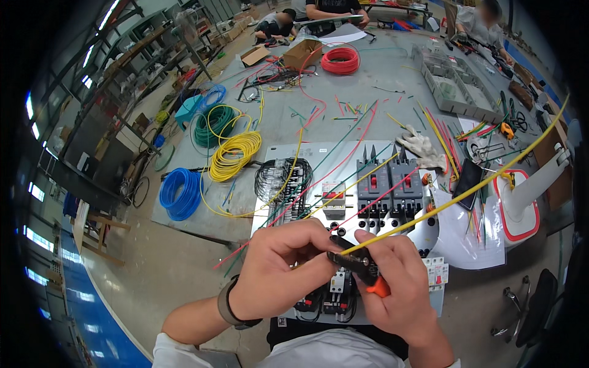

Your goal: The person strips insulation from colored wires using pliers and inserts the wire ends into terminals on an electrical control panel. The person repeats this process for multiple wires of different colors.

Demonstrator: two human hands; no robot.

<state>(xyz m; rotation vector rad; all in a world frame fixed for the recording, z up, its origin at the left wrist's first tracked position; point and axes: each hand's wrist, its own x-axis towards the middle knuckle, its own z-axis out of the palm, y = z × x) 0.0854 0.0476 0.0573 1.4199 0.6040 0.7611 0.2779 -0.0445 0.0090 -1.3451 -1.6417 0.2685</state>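
Observation:
My left hand (282,264) pinches the end of a yellow wire (460,197) at the jaws of a black wire stripper (356,264) with an orange handle. In my right hand (399,288) the stripper is gripped, its jaws around the wire near my left fingertips. From there the long wire rises to the upper right. Under my hands lies a metal mounting plate (346,154) bearing two black circuit breakers (373,187) with red switches, a smaller grey breaker (334,201) and a terminal row with black wires (288,184). My hands hide part of the plate.
Yellow (235,154), green (213,126) and blue (181,194) wire coils sit at left; a red coil (340,61) is farther back. A grey parts bin (457,92), work glove (423,147), phone (469,184) and white stand (521,202) are at right. Other people work at the far side.

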